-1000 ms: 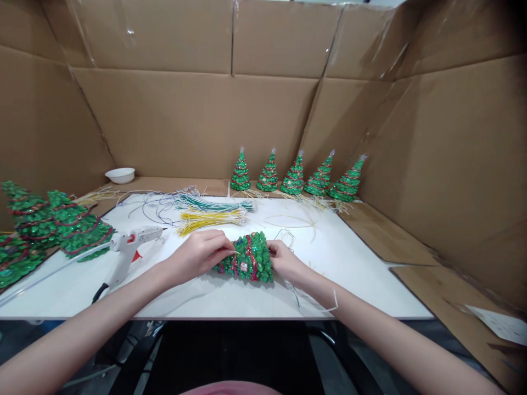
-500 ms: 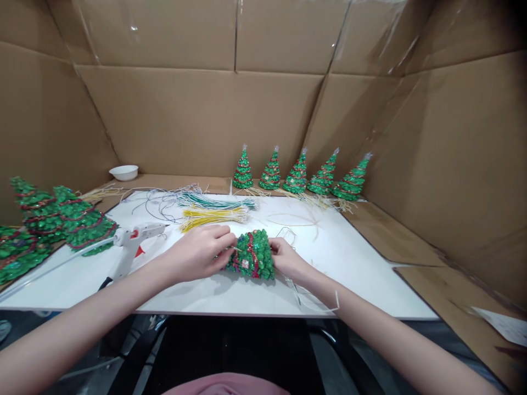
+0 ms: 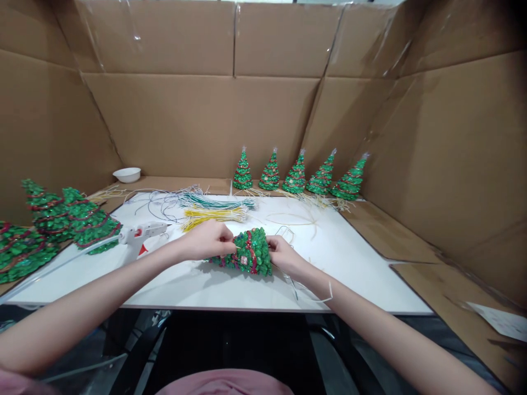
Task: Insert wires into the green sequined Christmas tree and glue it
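Green trees (image 3: 53, 225) stand at the far left of the white worktop (image 3: 354, 263), a glue gun (image 3: 138, 237) beside them. At centre, the left hand (image 3: 208, 240) pinches the narrow end of a tree (image 3: 247, 253) lying on its side, while the right hand (image 3: 284, 255) grips its base. Wires (image 3: 214, 208) lie behind; five trees (image 3: 296, 175) line the back.

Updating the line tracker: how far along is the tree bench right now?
Done, apparently: five small trees stand upright in a row at the back, thin strands trailing from their bases. In hand: one green tree lies on its side on the white board, left hand pinching at it, right hand gripping its base. Apparently left: larger trees beside the glue gun, plus yellow wires and green wires.
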A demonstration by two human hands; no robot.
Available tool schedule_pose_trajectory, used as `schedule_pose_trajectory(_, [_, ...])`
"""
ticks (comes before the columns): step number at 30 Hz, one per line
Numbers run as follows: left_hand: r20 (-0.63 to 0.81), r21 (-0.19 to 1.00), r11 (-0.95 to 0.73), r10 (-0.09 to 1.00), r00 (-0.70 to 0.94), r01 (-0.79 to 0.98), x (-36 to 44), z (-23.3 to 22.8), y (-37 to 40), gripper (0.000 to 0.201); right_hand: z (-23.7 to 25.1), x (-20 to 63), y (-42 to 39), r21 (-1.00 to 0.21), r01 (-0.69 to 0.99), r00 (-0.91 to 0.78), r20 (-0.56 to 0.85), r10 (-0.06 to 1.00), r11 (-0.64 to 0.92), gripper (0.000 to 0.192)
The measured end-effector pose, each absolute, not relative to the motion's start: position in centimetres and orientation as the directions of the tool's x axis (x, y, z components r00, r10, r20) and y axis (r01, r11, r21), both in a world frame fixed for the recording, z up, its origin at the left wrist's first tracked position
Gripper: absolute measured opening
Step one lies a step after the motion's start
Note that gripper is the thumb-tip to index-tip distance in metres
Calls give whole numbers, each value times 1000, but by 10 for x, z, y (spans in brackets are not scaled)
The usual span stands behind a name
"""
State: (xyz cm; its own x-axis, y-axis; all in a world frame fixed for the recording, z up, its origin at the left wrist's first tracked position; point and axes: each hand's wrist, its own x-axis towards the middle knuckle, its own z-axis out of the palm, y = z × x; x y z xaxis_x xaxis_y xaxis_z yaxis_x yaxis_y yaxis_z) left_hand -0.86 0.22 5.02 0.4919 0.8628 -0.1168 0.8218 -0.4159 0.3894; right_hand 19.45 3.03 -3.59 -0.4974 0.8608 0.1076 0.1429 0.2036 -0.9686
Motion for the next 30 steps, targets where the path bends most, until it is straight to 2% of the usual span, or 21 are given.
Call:
schedule_pose_trajectory(5, [-273, 519, -278, 842, 465, 808, -10, 53, 13, 24, -40, 196, 31, -984, 94, -483, 86, 871, 149, 20])
schedule_pose_trajectory(10, [-331, 526, -220, 837, 436, 822, -7, 56, 18, 23, -39, 196, 29, -990, 64, -480, 82, 873, 128, 22])
schedule_pose_trajectory(23, [-247, 359, -262, 899, 362, 896, 8, 57, 17, 28, -32, 196, 27, -991, 103, -504, 23, 863, 87, 26])
schedule_pose_trajectory(27, [-211, 364, -292, 899, 383, 885, 4, 58, 12, 27, -34, 197, 29, -987, 120, -517, 27, 855, 104, 26])
schedule_pose_trajectory(30, [-178, 416, -342, 878, 444, 843, -9, 61, 7, 29, -35, 198, 30, -981, 139, -525, 44, 850, 137, 23])
